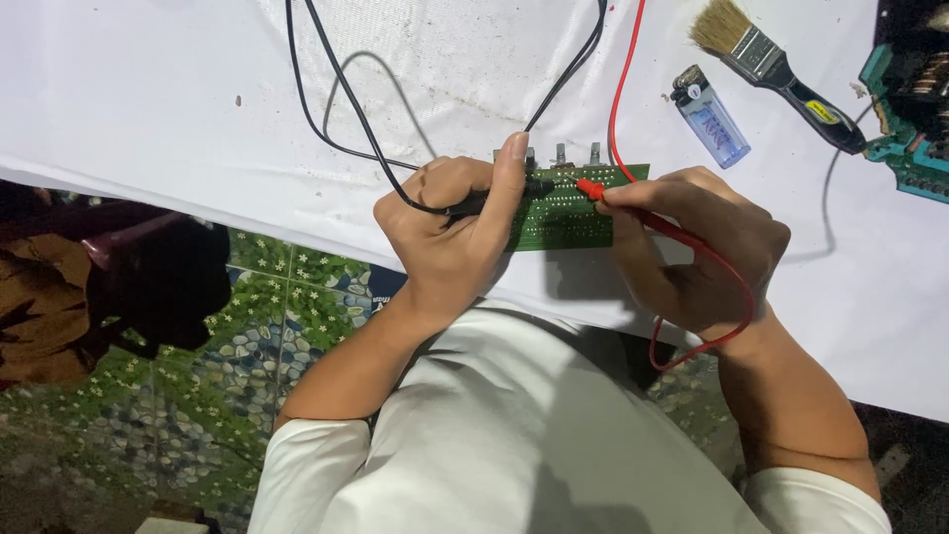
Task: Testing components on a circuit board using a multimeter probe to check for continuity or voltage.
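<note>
A white cloth (148,109), wrinkled and faintly stained, covers the tabletop; its near edge runs diagonally from the left edge down toward the right. Just inside that near edge, around the middle, the left hand (450,232) is clenched round a slim black probe (499,198), whose black lead (341,94) loops away toward the far edge. The probe's tip meets a flat green circuit board (563,213) (rectangular, dotted with solder points, small metal posts along its far side). The right hand (697,247) pinches a red probe (593,190) against the same board, its red wire (707,336) curling round the wrist and off the near edge. Toward the far right corner lie a translucent blue lighter (712,119), a bristle paintbrush (766,59) with black handle, and a teal board (909,124) at the right edge.
</note>
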